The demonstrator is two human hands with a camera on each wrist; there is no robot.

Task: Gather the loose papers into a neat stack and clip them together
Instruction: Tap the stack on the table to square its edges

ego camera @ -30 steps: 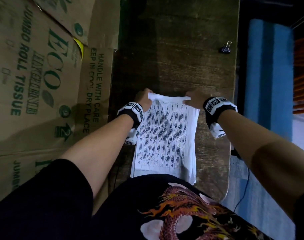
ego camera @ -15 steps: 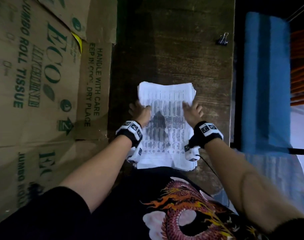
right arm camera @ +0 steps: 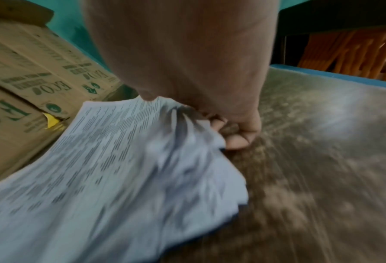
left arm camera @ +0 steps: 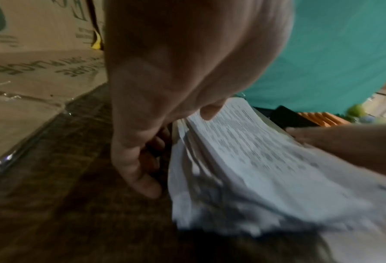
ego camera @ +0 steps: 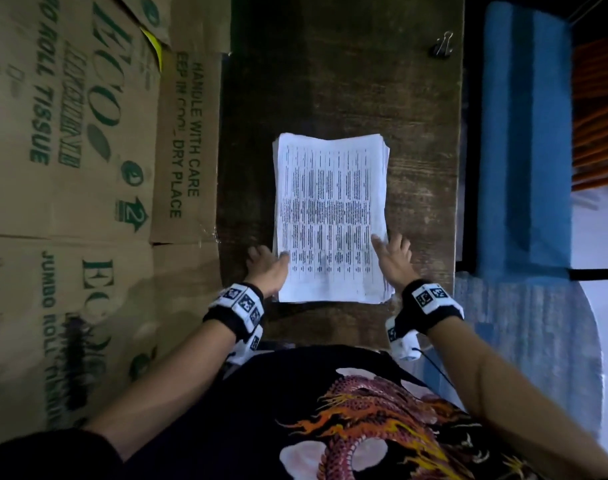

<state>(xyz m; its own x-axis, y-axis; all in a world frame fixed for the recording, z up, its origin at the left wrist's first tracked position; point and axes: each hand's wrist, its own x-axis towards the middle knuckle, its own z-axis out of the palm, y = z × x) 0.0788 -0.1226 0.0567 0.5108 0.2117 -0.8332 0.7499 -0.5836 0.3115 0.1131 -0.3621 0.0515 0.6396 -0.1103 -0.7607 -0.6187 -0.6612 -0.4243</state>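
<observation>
A stack of printed white papers (ego camera: 330,209) lies flat on the dark wooden table (ego camera: 330,81), its edges nearly even. My left hand (ego camera: 271,258) holds the stack's left edge near the bottom corner. In the left wrist view its thumb lies on the top sheet (left arm camera: 255,160) and the curled fingers (left arm camera: 142,178) sit against the side. My right hand (ego camera: 390,247) holds the right edge the same way, thumb on top and fingers (right arm camera: 237,140) curled at the edge of the papers (right arm camera: 120,160). A black binder clip (ego camera: 443,46) sits at the table's far right, away from both hands.
Cardboard cartons (ego camera: 88,133) press against the table's left side. A blue padded surface (ego camera: 524,133) runs along the right, past the table's edge. Bare tabletop lies beyond the stack.
The stack has slid away from my body and now lies fully on the table. Both hands have moved from its far end down the sides to the near corners.
</observation>
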